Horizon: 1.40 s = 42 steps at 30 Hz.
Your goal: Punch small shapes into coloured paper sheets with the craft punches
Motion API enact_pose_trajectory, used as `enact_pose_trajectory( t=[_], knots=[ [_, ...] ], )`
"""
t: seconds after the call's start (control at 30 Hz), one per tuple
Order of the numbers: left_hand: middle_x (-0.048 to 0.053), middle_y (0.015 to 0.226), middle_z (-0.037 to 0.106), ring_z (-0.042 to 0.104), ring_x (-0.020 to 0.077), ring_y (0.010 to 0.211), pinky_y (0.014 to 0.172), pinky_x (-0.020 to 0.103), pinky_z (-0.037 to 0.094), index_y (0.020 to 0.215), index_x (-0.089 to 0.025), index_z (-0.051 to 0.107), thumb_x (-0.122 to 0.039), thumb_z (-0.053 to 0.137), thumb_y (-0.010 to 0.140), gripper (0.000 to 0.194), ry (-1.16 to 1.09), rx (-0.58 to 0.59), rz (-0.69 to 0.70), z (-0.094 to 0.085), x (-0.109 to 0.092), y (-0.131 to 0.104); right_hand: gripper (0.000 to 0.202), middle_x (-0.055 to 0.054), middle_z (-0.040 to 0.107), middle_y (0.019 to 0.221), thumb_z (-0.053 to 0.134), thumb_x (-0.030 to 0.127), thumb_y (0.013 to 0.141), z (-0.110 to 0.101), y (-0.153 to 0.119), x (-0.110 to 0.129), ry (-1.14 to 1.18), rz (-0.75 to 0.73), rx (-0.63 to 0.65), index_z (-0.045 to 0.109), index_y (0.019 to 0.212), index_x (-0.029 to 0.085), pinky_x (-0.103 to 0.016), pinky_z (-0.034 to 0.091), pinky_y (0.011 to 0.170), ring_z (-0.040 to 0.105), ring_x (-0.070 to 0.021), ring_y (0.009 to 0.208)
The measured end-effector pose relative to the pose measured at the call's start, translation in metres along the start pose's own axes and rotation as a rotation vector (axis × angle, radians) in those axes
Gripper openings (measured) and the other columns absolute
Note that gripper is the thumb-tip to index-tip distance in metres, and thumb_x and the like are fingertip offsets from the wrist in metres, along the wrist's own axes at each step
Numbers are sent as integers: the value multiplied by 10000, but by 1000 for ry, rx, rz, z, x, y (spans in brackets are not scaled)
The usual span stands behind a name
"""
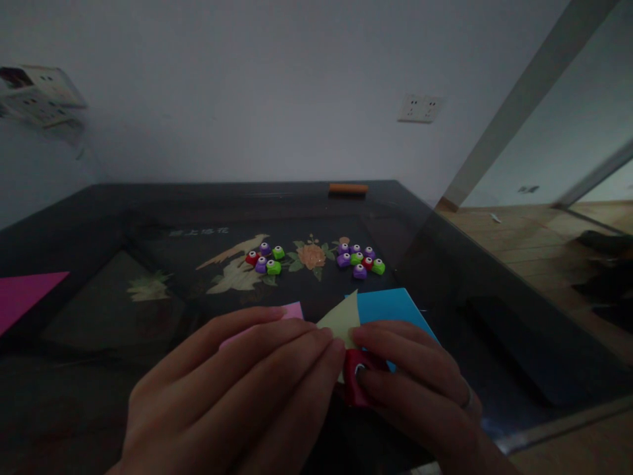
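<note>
My left hand [237, 389] is closed, its fingertips pinching a pale yellow piece of paper [342, 318] that tapers to a pointed upper corner. Between the fingers of my right hand [420, 382] is a small red one-eyed piece [357, 381], pressed up against the lower right side of the yellow paper. A finger partly covers its eye. Behind my left hand a pink paper [293, 311] shows in part. Blue paper [388, 309] lies behind my right hand, on the dark glossy table [281, 204].
Several purple, green and red one-eyed pieces sit in a left cluster [266, 258] and a right cluster [360, 260]. A magenta sheet [27, 293] lies at the far left, a brown stick [349, 189] at the back edge. A dark flat object [524, 349] is at right.
</note>
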<state>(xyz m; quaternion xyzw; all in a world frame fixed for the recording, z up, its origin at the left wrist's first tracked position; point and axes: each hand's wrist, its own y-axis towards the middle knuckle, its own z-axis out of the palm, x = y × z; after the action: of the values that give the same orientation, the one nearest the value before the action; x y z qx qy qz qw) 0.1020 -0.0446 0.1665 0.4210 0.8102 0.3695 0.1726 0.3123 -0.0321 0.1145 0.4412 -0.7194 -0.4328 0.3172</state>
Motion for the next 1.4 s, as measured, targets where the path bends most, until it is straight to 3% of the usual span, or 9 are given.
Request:
enact_pose_trajectory(
  t=[0.17, 0.37, 0.6, 0.8, 0.87, 1.03, 1.4],
  knots=[
    [-67, 1004, 728, 657, 122, 943, 965, 291, 473, 1002, -220, 680, -192, 451, 942, 239, -24, 41, -44, -2, -1, -5, 161, -14, 703, 956, 653, 108, 762, 5, 4, 3, -58, 34, -14, 637, 837, 250, -280, 626, 657, 691, -193, 825],
    [-64, 1018, 719, 655, 111, 949, 1001, 277, 450, 1009, -218, 671, -164, 475, 927, 220, -12, 63, 22, 0, 3, -2, 156, -54, 687, 1108, 666, 156, 782, -4, 5, 1, 5, 21, 79, 629, 916, 225, -319, 624, 733, 682, -220, 928],
    [-42, 1015, 724, 667, 145, 953, 975, 316, 481, 1110, -231, 627, -156, 422, 941, 276, -3, 86, -28, -2, 1, -5, 146, -97, 675, 1135, 581, 110, 837, -3, 3, 1, 21, 41, 23, 617, 971, 158, -344, 616, 722, 661, -211, 985],
    [-49, 1047, 719, 672, 140, 953, 992, 311, 471, 1110, -246, 624, -167, 436, 936, 268, 9, 97, -51, -4, -2, -8, 122, -66, 680, 1132, 557, 130, 850, -2, 7, -1, 9, 6, 39, 633, 929, 182, -271, 618, 673, 674, -173, 926],
    [-50, 1022, 727, 679, 137, 933, 984, 301, 481, 1066, -251, 646, -183, 428, 941, 259, 10, 88, -63, -4, -2, -7, 122, -55, 698, 1089, 541, 124, 854, 1, 10, -1, -12, 16, 26, 642, 881, 189, -267, 614, 638, 683, -167, 861],
    [-49, 1004, 731, 696, 151, 889, 931, 318, 532, 1056, -270, 651, -217, 431, 944, 253, 19, 77, -53, -3, -3, -7, 179, -22, 718, 999, 512, 115, 869, 9, 9, 0, -94, -18, -142, 634, 770, 201, -223, 572, 529, 676, -136, 745],
    [-62, 1011, 729, 682, 126, 910, 983, 303, 478, 1052, -252, 656, -191, 437, 944, 252, 23, 76, -40, -2, -1, -6, 140, -71, 709, 1013, 515, 125, 864, 5, 10, -5, -27, -61, -40, 621, 782, 163, -268, 598, 597, 675, -160, 814]
  ],
)
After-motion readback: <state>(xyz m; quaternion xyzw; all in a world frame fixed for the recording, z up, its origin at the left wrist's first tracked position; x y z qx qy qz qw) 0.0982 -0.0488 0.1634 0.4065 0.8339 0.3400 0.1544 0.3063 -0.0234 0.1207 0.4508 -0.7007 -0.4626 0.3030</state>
